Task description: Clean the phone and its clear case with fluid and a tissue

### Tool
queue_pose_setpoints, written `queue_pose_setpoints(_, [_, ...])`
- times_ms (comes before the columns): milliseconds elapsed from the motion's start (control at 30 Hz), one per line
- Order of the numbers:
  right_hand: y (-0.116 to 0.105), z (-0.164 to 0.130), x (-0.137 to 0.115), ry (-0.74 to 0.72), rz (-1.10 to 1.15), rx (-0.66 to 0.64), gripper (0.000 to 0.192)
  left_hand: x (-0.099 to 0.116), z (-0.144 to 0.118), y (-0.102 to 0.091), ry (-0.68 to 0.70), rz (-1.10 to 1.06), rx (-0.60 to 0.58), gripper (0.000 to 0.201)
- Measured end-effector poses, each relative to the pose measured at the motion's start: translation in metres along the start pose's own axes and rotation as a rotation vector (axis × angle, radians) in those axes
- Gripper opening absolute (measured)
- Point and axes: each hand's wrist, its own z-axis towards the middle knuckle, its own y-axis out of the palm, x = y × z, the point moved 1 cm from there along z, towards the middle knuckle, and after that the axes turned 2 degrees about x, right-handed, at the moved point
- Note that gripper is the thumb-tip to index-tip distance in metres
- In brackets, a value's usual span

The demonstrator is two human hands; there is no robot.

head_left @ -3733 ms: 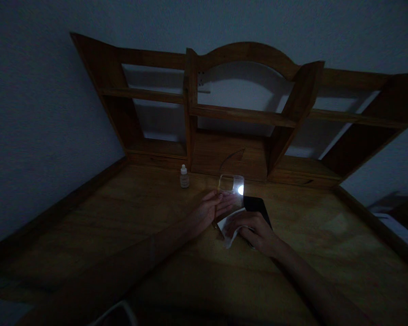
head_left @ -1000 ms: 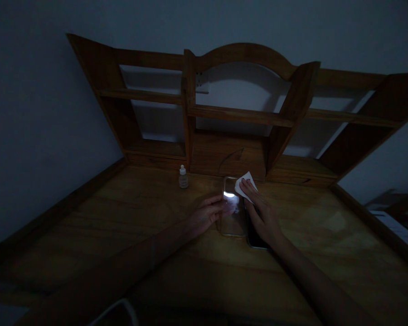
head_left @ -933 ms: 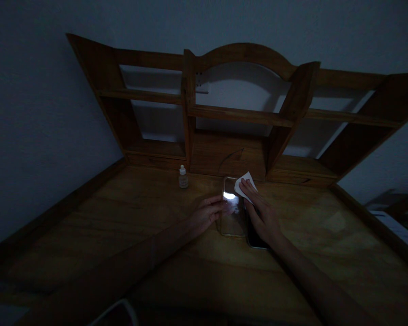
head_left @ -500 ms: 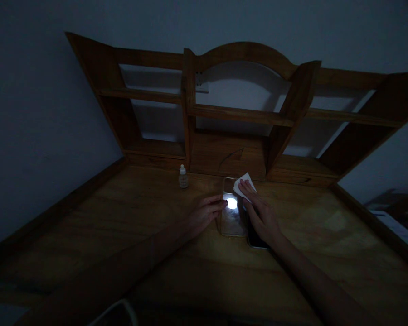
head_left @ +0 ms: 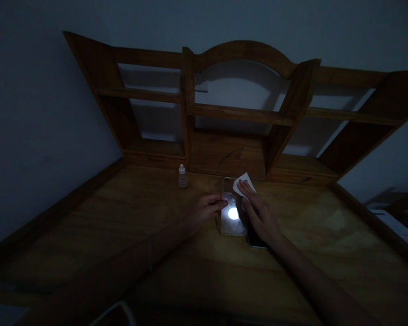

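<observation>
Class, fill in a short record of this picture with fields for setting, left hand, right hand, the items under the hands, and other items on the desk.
Setting: dim wooden desk with a shelf unit at the back
Left hand: fingertips resting on the left edge of the clear phone case
Right hand: pressing a white cloth on the far end of the case
Items under the hands: clear case lying flat with a bright light spot on it; dark phone beside it, partly under the right hand
Other items: small dropper bottle, upright, apart from the hands

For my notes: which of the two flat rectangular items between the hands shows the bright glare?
The clear phone case on the left; the dark phone beside it shows none.
</observation>
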Motion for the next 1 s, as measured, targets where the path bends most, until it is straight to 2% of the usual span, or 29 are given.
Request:
queue_pose_setpoints(167, [0.003,-0.001,0.002,0.028,0.016,0.004,0.044,0.003,0.003,0.0,0.053,0.116,-0.042,0.033])
queue_pose_setpoints(433, [0.003,0.0,0.002,0.034,0.033,0.009,0.044,-0.003,0.005,-0.001,0.096,0.139,-0.065,0.034])
queue_pose_setpoints(567, [0.003,0.0,0.001,0.039,0.045,0.004,0.044,-0.006,0.004,0.005,0.047,-0.086,-0.004,0.025])
queue_pose_setpoints(700, [0.003,-0.001,0.001,0.05,0.045,-0.006,0.044,-0.004,0.0,0.012,-0.046,-0.362,-0.021,0.027])
queue_pose_setpoints(867, [0.003,-0.001,0.001,0.017,0.019,-0.031,0.045,0.002,-0.003,0.011,-0.094,-0.448,-0.01,0.025])
queue_pose_setpoints(1000, [0.009,-0.001,-0.002,-0.073,-0.062,-0.164,0.047,-0.002,0.002,0.006,-0.124,-0.515,-0.016,0.028])
